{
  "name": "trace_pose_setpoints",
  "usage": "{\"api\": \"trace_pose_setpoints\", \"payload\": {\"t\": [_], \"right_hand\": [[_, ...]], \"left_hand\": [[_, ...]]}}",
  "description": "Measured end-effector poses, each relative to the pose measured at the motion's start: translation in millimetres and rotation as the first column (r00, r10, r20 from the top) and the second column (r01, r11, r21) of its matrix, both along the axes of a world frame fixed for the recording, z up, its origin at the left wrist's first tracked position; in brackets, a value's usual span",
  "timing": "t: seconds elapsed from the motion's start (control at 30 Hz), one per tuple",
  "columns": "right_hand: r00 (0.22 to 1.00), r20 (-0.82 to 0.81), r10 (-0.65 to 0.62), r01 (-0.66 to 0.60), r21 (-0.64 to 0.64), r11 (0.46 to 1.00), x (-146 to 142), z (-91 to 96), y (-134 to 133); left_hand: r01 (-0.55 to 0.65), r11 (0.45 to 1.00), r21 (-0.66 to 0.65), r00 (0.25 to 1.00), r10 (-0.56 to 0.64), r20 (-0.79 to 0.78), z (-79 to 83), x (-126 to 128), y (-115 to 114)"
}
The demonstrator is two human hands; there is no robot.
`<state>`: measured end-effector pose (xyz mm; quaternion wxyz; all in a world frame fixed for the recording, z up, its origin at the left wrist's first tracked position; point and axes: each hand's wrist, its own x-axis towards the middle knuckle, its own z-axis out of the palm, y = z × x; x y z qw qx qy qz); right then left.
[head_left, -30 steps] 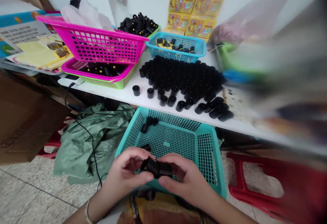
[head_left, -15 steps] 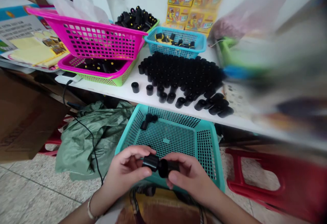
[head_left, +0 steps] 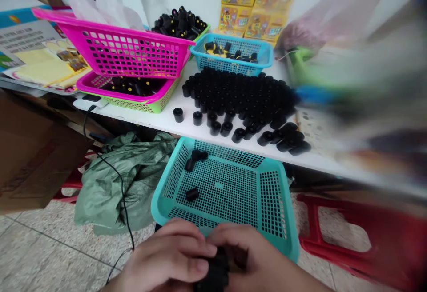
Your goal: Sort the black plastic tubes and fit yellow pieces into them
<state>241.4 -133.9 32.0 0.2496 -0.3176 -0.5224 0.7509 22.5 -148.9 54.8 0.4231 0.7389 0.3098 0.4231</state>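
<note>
My left hand (head_left: 170, 258) and my right hand (head_left: 256, 261) are pressed together at the bottom edge of the view, fingers curled around a small black plastic part (head_left: 216, 272). Most of that part is hidden by the fingers. Just beyond the hands sits a teal mesh basket (head_left: 276, 203) with a few loose black cylinders (head_left: 192, 194) in it. On the white table (head_left: 156, 121) above stand many black cylindrical caps (head_left: 240, 98) in a dense group.
Stacked pink baskets (head_left: 126, 56) over a green one hold black-and-yellow parts. A blue basket (head_left: 233, 56) and yellow boxes (head_left: 256, 3) stand at the back. A green bag (head_left: 110, 181) and cable lie on the floor at left, a red stool (head_left: 353, 234) at right.
Both hands dropped toward the bottom edge and closed tighter over the black part. One more black cylinder now lies in the teal basket.
</note>
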Motion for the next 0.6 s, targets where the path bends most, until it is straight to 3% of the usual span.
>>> {"api": "trace_pose_setpoints", "payload": {"t": [0.07, 0.13, 0.2, 0.3, 0.4, 0.6], "right_hand": [[0.996, 0.082, 0.02, -0.022, 0.031, 0.999, -3, 0.5, 2], [0.999, 0.008, 0.042, -0.042, -0.053, 0.998, -3, -2.3, 7], [0.997, -0.068, -0.04, 0.03, -0.14, 0.99, 0, -6.4, 12], [0.981, -0.102, -0.167, 0.148, -0.164, 0.975, 5, -8.7, 18], [0.972, -0.15, -0.179, 0.15, -0.19, 0.97, 6, -7.0, 20], [0.955, -0.223, -0.194, 0.125, -0.29, 0.949, 5, -14.0, 16]], "left_hand": [[0.01, 0.999, 0.032, 0.996, -0.007, -0.092, 0.0, 0, 4], [-0.033, 0.997, 0.067, 0.995, 0.039, -0.094, -0.8, -2, 8], [-0.135, 0.99, 0.037, 0.99, 0.136, -0.026, -2.5, -5, 13], [-0.242, 0.965, -0.102, 0.965, 0.25, 0.076, -5.9, -7, 19], [-0.199, 0.963, -0.182, 0.963, 0.227, 0.148, -7.8, -2, 22], [-0.203, 0.961, -0.187, 0.956, 0.236, 0.175, -4.7, 4, 23]]}}
